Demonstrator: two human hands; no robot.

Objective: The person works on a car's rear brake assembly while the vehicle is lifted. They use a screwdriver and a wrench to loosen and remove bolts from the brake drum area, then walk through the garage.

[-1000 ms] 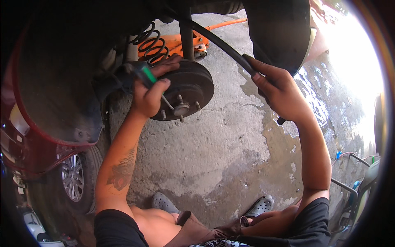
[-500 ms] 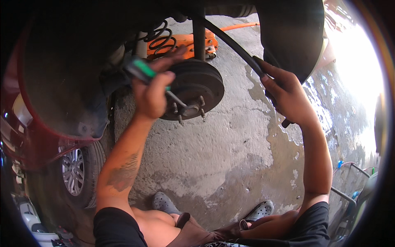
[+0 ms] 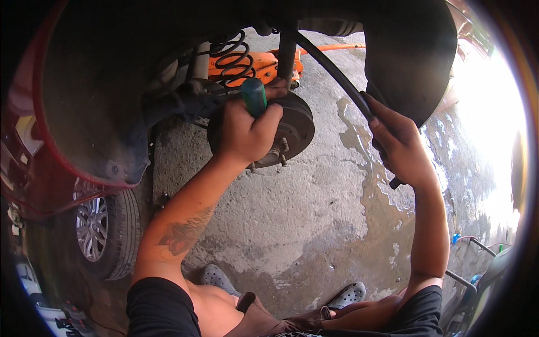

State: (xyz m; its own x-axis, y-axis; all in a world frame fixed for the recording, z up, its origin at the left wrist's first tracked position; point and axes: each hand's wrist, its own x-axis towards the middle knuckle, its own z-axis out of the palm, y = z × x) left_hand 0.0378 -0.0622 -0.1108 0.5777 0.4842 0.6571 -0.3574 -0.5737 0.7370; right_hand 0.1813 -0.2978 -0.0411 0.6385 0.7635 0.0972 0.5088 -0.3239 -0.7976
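Observation:
My left hand [image 3: 244, 132] is closed around a screwdriver with a green and dark handle [image 3: 254, 98]. Its handle points upward, and the shaft is hidden from sight. Some fingers of that hand reach over the upper rim of a round, dark brake drum [image 3: 302, 118], whose wheel studs [image 3: 284, 145] stick out below the wrist. To the right, my right hand [image 3: 401, 143] grips a long, black, slightly curved bar [image 3: 331, 66]. The bar runs up and left to the underside of the car, where its far end is lost in shadow.
Behind the drum are a coil spring [image 3: 236, 62], a shock absorber [image 3: 287, 53] and an orange floor jack [image 3: 264, 63]. A dark fender liner [image 3: 95, 112] and red bodywork [image 3: 42, 180] bound the left. A wheel [image 3: 106, 233] rests on the partly wet concrete floor [image 3: 281, 224].
My left hand has swung right across the drum, turning the screwdriver from a slant to handle-up. My right hand still grips the bar; it sits slightly lower in view.

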